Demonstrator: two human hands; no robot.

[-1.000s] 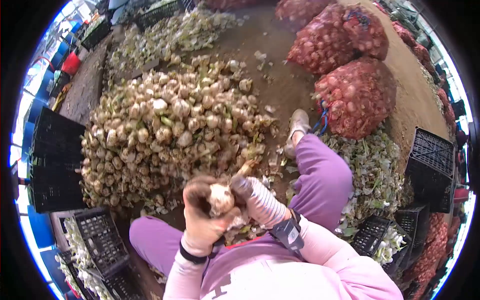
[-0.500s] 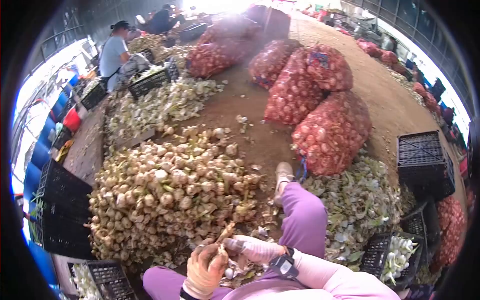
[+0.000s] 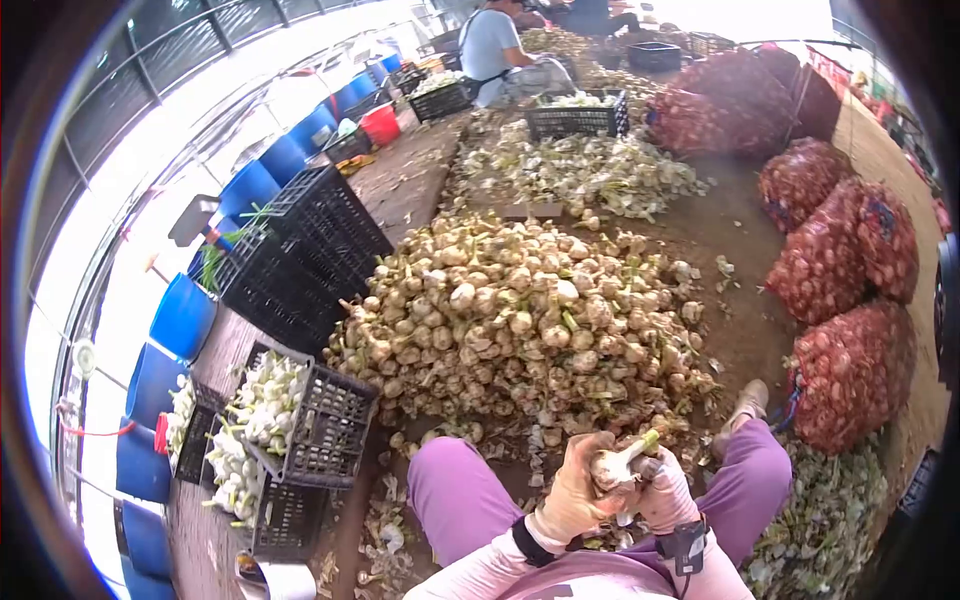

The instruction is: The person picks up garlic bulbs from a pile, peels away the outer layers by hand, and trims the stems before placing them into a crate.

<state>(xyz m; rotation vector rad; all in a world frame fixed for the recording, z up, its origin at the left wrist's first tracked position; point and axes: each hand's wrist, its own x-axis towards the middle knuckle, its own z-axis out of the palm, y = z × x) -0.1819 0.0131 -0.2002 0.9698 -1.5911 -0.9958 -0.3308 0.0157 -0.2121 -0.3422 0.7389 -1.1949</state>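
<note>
A garlic bulb [image 3: 610, 470] with pale, partly loose skin and a short greenish stem is held low in the head view, between my knees. My left hand [image 3: 577, 490], in a soiled, light-coloured glove, is closed around the bulb's left side. On the other side, my right hand [image 3: 664, 492], also gloved, has its fingers closed against the bulb near the stem. Whether a small tool is in the right hand is hidden. Just beyond my hands lies a large heap of untrimmed garlic [image 3: 520, 325], with loose skins on the ground below.
Black crates [image 3: 335, 425] with peeled white garlic stand at left, near stacked black crates [image 3: 300, 250] and blue barrels [image 3: 183, 315]. Red mesh sacks [image 3: 855, 370] of garlic lie at right. Another person [image 3: 492, 45] sits behind the heap, near discarded skins [image 3: 590, 170].
The view has swung left, bringing the filled crates and barrels further in. My hands have come together around a garlic bulb, which now shows plainly with its stem pointing up.
</note>
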